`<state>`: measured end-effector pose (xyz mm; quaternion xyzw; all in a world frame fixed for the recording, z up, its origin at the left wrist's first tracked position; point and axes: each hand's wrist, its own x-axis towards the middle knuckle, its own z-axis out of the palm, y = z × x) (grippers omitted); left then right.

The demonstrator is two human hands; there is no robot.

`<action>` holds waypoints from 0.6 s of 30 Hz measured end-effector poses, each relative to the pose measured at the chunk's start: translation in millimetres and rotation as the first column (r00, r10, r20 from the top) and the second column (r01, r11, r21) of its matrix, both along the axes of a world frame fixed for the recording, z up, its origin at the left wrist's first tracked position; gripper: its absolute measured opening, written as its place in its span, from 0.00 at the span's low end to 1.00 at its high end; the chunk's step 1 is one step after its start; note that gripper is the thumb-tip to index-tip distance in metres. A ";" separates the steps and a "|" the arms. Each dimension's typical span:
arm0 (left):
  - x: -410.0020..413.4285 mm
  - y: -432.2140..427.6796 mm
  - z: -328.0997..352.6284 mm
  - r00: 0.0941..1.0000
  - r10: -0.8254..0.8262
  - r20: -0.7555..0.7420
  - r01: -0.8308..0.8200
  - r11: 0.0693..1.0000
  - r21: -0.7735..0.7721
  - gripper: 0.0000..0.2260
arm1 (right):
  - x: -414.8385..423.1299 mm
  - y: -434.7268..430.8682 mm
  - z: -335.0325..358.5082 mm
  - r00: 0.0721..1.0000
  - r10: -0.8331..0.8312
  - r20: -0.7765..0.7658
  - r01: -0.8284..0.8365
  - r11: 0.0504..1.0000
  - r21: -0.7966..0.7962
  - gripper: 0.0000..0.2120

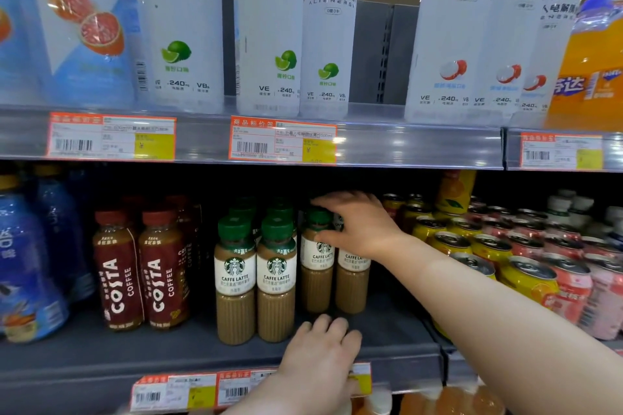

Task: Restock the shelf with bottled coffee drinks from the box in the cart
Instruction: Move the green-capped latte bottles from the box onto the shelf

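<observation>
Several green-capped caffe latte bottles (235, 280) stand in rows on the dark lower shelf (135, 347). My right hand (357, 224) reaches in from the right and grips the top of one latte bottle (352, 283) in the right-hand row, beside another one (317, 266). My left hand (320, 357) rests on the shelf's front edge just below those bottles, fingers curled, holding nothing that I can see. The box and the cart are out of view.
Red Costa coffee bottles (141, 273) stand left of the lattes, blue bottles (30, 263) further left. Yellow and pink cans (526, 266) fill the right side. The upper shelf (371, 145) with tall white drink bottles (330, 30) hangs low over the lattes.
</observation>
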<state>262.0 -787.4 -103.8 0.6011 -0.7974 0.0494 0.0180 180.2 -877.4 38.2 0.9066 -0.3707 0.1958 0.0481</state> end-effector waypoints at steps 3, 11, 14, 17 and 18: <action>1.0 -0.8 -0.1 1.000 -0.005 0.020 0.005 1.000 -0.012 0.27 | 4.5 -1.2 -0.7 0.998 -0.033 0.051 0.031 0.998 0.046 0.30; 0.9 -2.3 -1.0 1.000 0.001 0.026 -0.002 1.000 0.018 0.27 | -10.9 -9.2 -7.1 0.977 -0.070 0.201 0.042 0.989 0.140 0.39; -1.0 -1.4 0.5 1.000 0.002 0.030 -0.002 1.000 0.025 0.28 | -22.5 -11.9 -19.0 0.918 -0.126 0.377 -0.013 0.938 0.345 0.46; -1.2 -0.2 1.0 1.000 0.005 0.014 -0.005 1.000 0.018 0.29 | -25.5 -10.7 -31.6 0.832 -0.200 0.517 -0.078 0.881 0.467 0.46; -1.2 -0.5 1.0 1.000 0.009 0.012 -0.009 1.000 0.021 0.29 | -25.8 -11.2 -34.7 0.805 -0.226 0.549 -0.085 0.872 0.483 0.45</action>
